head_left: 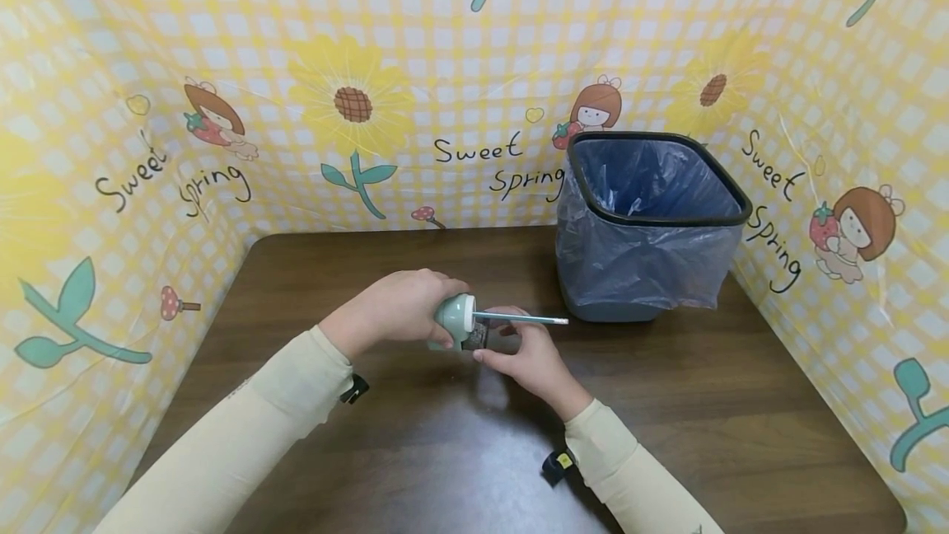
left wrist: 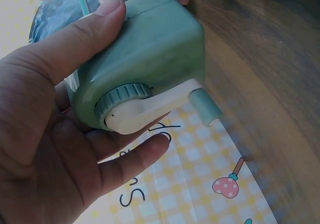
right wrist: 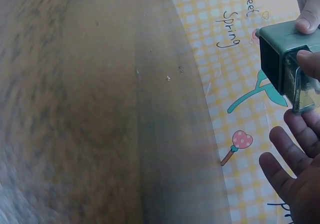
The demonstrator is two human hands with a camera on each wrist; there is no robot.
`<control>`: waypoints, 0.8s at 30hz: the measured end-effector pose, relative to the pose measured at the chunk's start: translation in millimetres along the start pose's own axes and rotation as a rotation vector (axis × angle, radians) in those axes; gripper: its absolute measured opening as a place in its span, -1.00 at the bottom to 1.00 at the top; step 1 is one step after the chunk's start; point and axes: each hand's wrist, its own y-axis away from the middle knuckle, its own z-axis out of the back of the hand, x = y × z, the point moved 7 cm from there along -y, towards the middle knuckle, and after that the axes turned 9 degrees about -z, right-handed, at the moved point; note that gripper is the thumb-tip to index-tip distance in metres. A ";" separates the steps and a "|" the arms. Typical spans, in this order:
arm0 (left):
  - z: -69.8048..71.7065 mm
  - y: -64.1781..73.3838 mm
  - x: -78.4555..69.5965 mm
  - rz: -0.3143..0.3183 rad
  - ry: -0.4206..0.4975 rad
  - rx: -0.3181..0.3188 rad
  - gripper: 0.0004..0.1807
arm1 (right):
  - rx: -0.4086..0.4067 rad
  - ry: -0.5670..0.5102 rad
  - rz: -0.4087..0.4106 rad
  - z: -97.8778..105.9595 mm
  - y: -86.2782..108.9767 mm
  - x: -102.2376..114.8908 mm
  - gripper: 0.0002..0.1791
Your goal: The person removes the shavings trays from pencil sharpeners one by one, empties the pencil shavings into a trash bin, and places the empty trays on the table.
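Observation:
My left hand (head_left: 404, 307) grips a green hand-crank pencil sharpener (left wrist: 160, 44), tipped on its side above the table. Its white crank (left wrist: 145, 111) with a green knob shows in the left wrist view. A light-blue pencil (head_left: 522, 318) sticks out of the sharpener's front toward the right. My right hand (head_left: 534, 357) pinches the clear shavings drawer (right wrist: 301, 86) between thumb and fingers. That drawer stands partly out of the sharpener body, with dark shavings visible inside it. The other right fingers are spread below it.
A trash bin (head_left: 652, 262) with a black rim and a clear bag liner stands at the table's back right. Small pale specks (right wrist: 168, 78) lie on the brown wooden table (head_left: 356, 468). Yellow checked cloth (head_left: 460, 48) walls the table at the back and sides.

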 end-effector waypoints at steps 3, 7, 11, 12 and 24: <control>0.1 0.2 0.6 0.000 -0.001 0.001 -0.16 | 0.000 0.006 -0.002 -0.1 0.3 -0.5 -0.41; -0.2 0.7 1.1 -0.005 -0.003 -0.003 -0.17 | -0.002 0.014 0.003 0.5 0.4 -1.0 -0.41; -1.4 0.4 2.3 -0.002 -0.005 0.000 -0.17 | -0.002 0.013 0.006 1.4 0.5 -0.6 -0.41; -1.5 0.3 2.6 0.000 -0.006 0.002 -0.17 | -0.001 0.013 0.005 1.6 0.5 -0.6 -0.40; -0.2 -0.1 3.3 0.007 0.001 0.004 -0.16 | -0.022 0.053 -0.003 9.5 1.0 -0.7 -0.41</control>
